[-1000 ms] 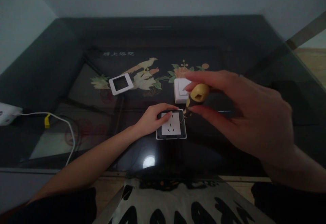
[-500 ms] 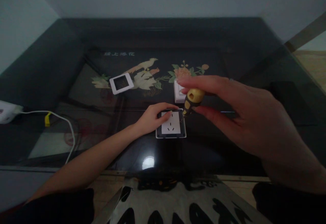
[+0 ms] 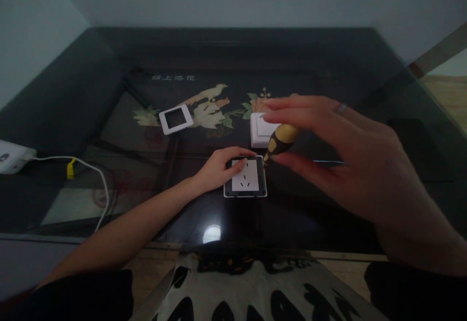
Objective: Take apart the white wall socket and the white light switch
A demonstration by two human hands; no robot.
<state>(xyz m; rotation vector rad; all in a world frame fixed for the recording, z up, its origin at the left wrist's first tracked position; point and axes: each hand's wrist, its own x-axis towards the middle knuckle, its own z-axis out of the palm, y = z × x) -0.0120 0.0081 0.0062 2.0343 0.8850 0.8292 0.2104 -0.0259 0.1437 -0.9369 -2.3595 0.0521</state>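
A wall socket (image 3: pixel 245 182), white face in a dark square body, lies flat on the dark glass table (image 3: pixel 292 214). My left hand (image 3: pixel 218 168) rests on its upper left corner, fingers pressing it down. My right hand (image 3: pixel 339 151) grips a screwdriver (image 3: pixel 280 141) with a yellow and black handle. The handle tilts down to the left and its thin tip reaches the socket's upper right edge. The shaft is barely visible in the dim light.
A white square frame (image 3: pixel 175 118) lies at the back left of the socket. A white switch (image 3: pixel 260 131) sits behind the screwdriver, partly hidden by my fingers. A white cable (image 3: pixel 91 175) with a yellow tag runs from a white box (image 3: pixel 10 155) at the left edge.
My right hand's fingers have shifted around the screwdriver handle and the handle has tilted further over; the tip stays at the socket's upper right edge. My left hand has not moved.
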